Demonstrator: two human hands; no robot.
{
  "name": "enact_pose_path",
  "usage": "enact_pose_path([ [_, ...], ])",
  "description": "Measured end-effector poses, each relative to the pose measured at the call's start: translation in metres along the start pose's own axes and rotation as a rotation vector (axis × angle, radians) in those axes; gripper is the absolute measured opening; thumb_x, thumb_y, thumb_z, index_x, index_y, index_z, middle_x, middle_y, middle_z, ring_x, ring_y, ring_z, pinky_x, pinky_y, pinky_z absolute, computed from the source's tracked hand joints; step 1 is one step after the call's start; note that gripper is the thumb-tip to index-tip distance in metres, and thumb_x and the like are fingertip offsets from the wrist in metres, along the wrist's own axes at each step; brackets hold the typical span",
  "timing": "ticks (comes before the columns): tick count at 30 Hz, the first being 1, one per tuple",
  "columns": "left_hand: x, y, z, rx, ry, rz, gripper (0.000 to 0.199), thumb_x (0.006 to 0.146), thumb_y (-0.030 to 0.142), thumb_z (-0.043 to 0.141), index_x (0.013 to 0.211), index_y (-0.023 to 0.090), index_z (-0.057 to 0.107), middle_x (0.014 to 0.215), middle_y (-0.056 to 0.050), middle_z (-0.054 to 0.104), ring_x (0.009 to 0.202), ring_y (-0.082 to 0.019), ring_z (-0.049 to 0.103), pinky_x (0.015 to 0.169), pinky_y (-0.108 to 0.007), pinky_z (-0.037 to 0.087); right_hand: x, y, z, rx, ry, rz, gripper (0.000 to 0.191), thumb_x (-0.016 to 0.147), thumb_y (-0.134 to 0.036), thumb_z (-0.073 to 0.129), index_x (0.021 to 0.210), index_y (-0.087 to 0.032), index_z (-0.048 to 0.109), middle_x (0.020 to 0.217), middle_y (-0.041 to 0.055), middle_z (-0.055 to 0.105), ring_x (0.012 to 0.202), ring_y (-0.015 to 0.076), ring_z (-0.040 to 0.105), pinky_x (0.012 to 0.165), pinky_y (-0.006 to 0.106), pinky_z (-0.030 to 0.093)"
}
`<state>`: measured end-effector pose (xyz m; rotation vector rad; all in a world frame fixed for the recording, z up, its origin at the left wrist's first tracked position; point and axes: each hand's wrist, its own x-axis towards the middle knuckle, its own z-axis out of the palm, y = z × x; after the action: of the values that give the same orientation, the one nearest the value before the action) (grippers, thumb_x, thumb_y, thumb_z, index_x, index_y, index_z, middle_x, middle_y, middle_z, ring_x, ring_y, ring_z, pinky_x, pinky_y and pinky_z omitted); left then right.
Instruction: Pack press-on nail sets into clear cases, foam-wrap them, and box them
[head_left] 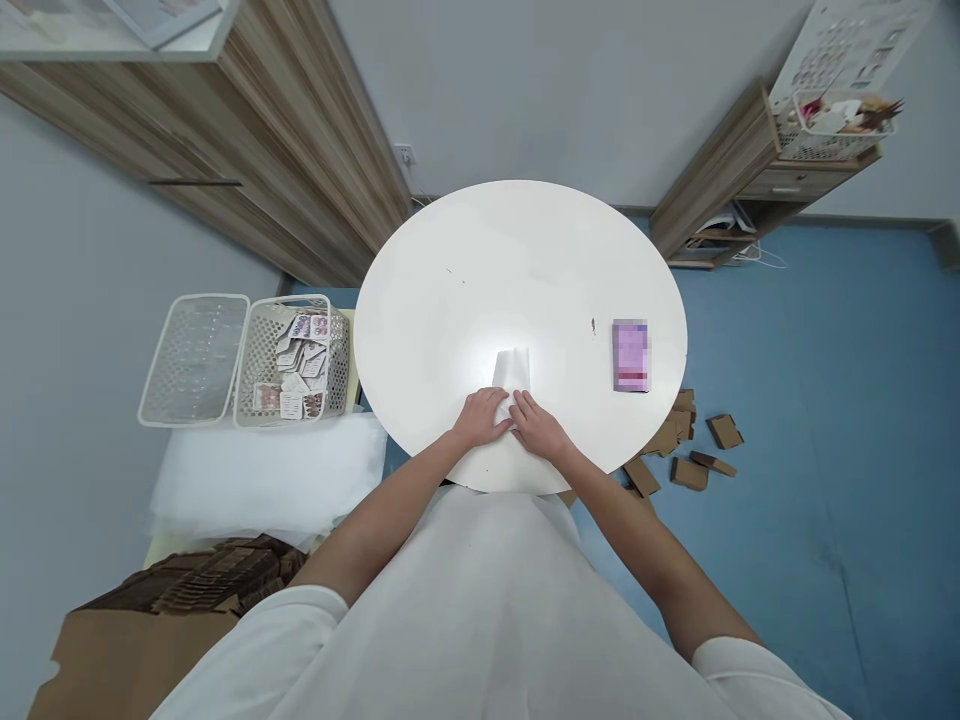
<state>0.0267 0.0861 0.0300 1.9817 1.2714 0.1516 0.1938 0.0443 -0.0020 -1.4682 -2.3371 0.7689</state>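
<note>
A small folded white wrapping sheet (511,369) lies near the front edge of the round white table (435,300). My left hand (481,417) grips its left side, with the fingers curled onto it and the thumb close to the right hand. From the other side my right hand (539,428) holds the same sheet, fingertips pressed on its near part. Both hands nearly meet at the middle. Whether anything is wrapped inside the sheet is hidden. A pink-purple box (631,356), blurred in the picture, rests on the right part of the table.
Left of the table stand a white basket (244,385) of small printed packets and a clear bin (196,360). Below them are stacked white sheets (262,475) and flattened cardboard (135,650). Several small brown boxes (688,473) lie on the blue floor at right.
</note>
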Motion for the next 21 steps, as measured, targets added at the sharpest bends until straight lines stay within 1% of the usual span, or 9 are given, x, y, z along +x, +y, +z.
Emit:
enact_pose_path([
  [2, -0.004, -0.001, -0.006, -0.013, -0.059, 0.041, 0.051, 0.071, 0.038, 0.059, 0.118, 0.025, 0.046, 0.125, -0.007, 0.047, 0.117, -0.027, 0.038, 0.099, -0.039, 0.025, -0.001, -0.002, 0.002, 0.014, -0.001, -0.006, 0.038, 0.075, -0.023, 0.052, 0.111, -0.015, 0.048, 0.132, 0.0149, 0.04, 0.125, 0.0299, 0.032, 0.096, 0.046, 0.036],
  [4, -0.01, -0.003, -0.009, -0.046, -0.122, 0.115, 0.057, 0.065, 0.041, 0.064, 0.117, 0.025, 0.047, 0.121, -0.007, 0.049, 0.115, -0.028, 0.039, 0.099, -0.04, 0.025, -0.006, -0.004, 0.001, 0.019, -0.034, 0.002, 0.037, 0.076, -0.027, 0.05, 0.112, -0.016, 0.048, 0.127, 0.0143, 0.046, 0.121, 0.0287, 0.038, 0.093, 0.045, 0.039],
  [6, -0.016, -0.005, -0.007, -0.076, -0.129, 0.135, 0.056, 0.061, 0.038, 0.068, 0.113, 0.026, 0.051, 0.119, -0.007, 0.051, 0.115, -0.028, 0.039, 0.1, -0.04, 0.024, -0.013, -0.006, -0.001, 0.037, -0.057, 0.014, 0.035, 0.079, -0.031, 0.047, 0.112, -0.019, 0.049, 0.125, 0.0122, 0.048, 0.116, 0.0262, 0.043, 0.09, 0.043, 0.042],
  [8, -0.019, -0.008, -0.002, -0.097, -0.063, 0.077, 0.047, 0.063, 0.033, 0.067, 0.108, 0.027, 0.054, 0.119, -0.007, 0.05, 0.116, -0.027, 0.039, 0.099, -0.04, 0.026, -0.016, -0.007, -0.005, 0.071, -0.023, 0.034, 0.034, 0.081, -0.036, 0.046, 0.111, -0.021, 0.05, 0.126, 0.0113, 0.045, 0.116, 0.0256, 0.042, 0.089, 0.043, 0.042],
  [11, -0.017, -0.01, 0.004, -0.165, 0.012, -0.005, 0.036, 0.069, 0.03, 0.06, 0.105, 0.026, 0.056, 0.112, -0.007, 0.052, 0.108, -0.024, 0.045, 0.093, -0.038, 0.034, -0.011, -0.004, -0.013, 0.159, 0.057, 0.096, 0.033, 0.081, -0.041, 0.044, 0.107, -0.021, 0.053, 0.122, 0.0121, 0.046, 0.112, 0.0255, 0.042, 0.088, 0.042, 0.041],
  [14, -0.01, -0.012, 0.003, -0.279, 0.022, -0.044, 0.031, 0.075, 0.032, 0.052, 0.105, 0.024, 0.053, 0.1, -0.005, 0.057, 0.094, -0.021, 0.052, 0.086, -0.035, 0.039, 0.004, 0.002, -0.018, 0.316, 0.04, 0.207, 0.032, 0.084, -0.043, 0.037, 0.098, -0.02, 0.055, 0.101, 0.0088, 0.055, 0.094, 0.0206, 0.051, 0.079, 0.036, 0.045],
  [16, -0.004, -0.013, 0.001, -0.355, 0.065, -0.105, 0.028, 0.076, 0.033, 0.051, 0.103, 0.023, 0.052, 0.094, -0.004, 0.059, 0.086, -0.019, 0.054, 0.08, -0.033, 0.041, 0.015, 0.007, -0.019, 0.412, 0.03, 0.323, 0.034, 0.085, -0.046, 0.034, 0.095, -0.021, 0.053, 0.088, 0.0049, 0.057, 0.079, 0.0176, 0.053, 0.071, 0.033, 0.046],
  [19, 0.005, -0.012, 0.003, -0.43, 0.147, -0.226, 0.024, 0.075, 0.034, 0.054, 0.095, 0.022, 0.053, 0.09, -0.003, 0.059, 0.077, -0.017, 0.055, 0.074, -0.031, 0.043, 0.027, 0.011, -0.017, 0.476, 0.081, 0.491, 0.035, 0.084, -0.046, 0.035, 0.107, -0.022, 0.047, 0.08, 0.0013, 0.057, 0.071, 0.0164, 0.053, 0.066, 0.031, 0.045],
  [21, 0.011, -0.011, 0.006, -0.413, 0.2, -0.297, 0.021, 0.074, 0.033, 0.055, 0.092, 0.021, 0.055, 0.091, -0.004, 0.059, 0.072, -0.016, 0.054, 0.073, -0.03, 0.043, 0.031, 0.012, -0.013, 0.47, 0.127, 0.526, 0.04, 0.083, -0.044, 0.037, 0.115, -0.021, 0.041, 0.085, 0.0026, 0.057, 0.076, 0.0171, 0.054, 0.069, 0.032, 0.045],
])
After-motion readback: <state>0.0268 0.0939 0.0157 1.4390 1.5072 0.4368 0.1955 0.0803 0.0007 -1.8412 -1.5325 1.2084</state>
